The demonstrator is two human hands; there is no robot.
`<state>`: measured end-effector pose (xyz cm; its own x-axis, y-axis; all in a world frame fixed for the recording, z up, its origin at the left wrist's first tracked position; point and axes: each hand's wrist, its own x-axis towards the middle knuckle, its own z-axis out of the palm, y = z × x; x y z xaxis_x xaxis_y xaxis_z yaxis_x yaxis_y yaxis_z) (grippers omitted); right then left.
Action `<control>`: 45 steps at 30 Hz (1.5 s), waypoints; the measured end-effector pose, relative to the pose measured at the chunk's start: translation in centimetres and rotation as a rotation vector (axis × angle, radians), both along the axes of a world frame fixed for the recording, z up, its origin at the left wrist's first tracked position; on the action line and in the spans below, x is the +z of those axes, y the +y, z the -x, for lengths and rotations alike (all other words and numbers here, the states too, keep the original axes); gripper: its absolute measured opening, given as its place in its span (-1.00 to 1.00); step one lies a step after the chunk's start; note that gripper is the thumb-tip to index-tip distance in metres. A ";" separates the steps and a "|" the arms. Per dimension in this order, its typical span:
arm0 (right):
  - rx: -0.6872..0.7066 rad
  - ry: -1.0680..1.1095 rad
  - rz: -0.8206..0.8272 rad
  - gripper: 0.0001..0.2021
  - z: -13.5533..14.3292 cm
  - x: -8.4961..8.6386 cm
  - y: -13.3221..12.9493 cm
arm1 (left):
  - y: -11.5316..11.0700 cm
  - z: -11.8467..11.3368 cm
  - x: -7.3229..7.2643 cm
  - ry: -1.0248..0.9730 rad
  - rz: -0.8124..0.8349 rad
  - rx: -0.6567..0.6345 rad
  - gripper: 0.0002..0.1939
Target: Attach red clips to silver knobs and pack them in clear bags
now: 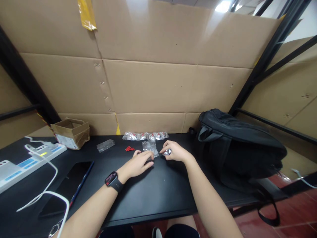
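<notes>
My right hand [174,151] pinches a small round silver piece [167,152] with a bit of red on it, just above the black table. My left hand [139,163], with a dark watch on its wrist, rests low over the table. Its fingers are curved and its thumb stands apart, with nothing seen between them. The left fingertips are at the edge of a crumpled clear plastic bag [149,145], which lies between both hands. Behind the bag, several similar round silver and red pieces [143,136] lie in a row in clear wrappers.
A red cord bundle [129,148] and a clear plastic sleeve [105,145] lie left of the bag. Further left are an open cardboard box [71,132], a white power strip [32,164] with cables and a dark phone-like slab [68,186]. A black backpack [237,148] stands right.
</notes>
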<state>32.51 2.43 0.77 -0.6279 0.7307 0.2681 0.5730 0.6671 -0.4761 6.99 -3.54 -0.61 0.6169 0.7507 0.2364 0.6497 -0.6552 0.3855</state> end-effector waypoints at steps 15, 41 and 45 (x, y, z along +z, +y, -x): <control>-0.059 0.002 -0.024 -0.58 0.5 0.3 -0.4 | 1.3 0.1 -2.2 0.042 -0.096 0.189 -0.61; -0.070 -0.002 -0.018 -0.62 -0.3 0.6 -0.3 | 1.4 0.9 -1.4 0.016 -0.027 0.013 -0.44; -0.080 -0.006 -0.016 -0.62 -0.5 0.7 -0.2 | 1.7 1.0 -1.3 -0.022 -0.025 0.032 -0.59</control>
